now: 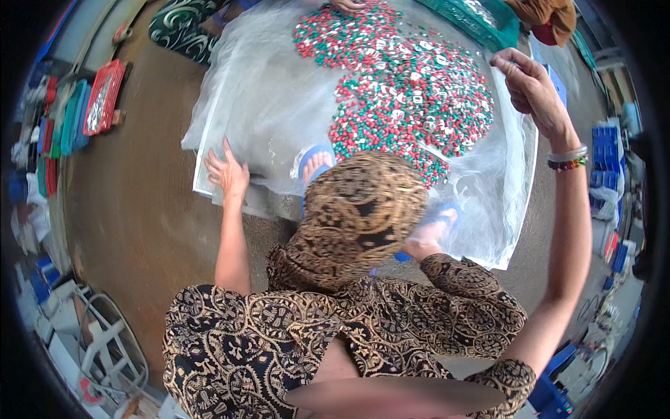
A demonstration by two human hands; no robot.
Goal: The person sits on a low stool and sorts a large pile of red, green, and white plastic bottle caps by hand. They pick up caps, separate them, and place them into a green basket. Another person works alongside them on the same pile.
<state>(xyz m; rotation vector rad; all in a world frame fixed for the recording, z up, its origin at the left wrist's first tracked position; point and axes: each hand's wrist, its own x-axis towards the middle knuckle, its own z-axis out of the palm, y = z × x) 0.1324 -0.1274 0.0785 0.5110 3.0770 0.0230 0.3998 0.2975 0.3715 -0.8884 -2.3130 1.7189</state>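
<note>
Right hand (532, 89) pinches sheet (265, 105) (raised) — left hand (227, 171) flat.

A large clear plastic sheet (265, 91) lies spread on the floor, its right edge pinched in the right hand (530, 87), its near left edge under the left hand (227, 171). No labels, signs or screens show.

You get a single fisheye view from head height, looking steeply down over a crouched person's patterned back (335, 328) at the floor (139, 209) — close to that body, farther from the clear plastic sheet (265, 105) ahead — with straight edges bending toward the dark rim.
</note>
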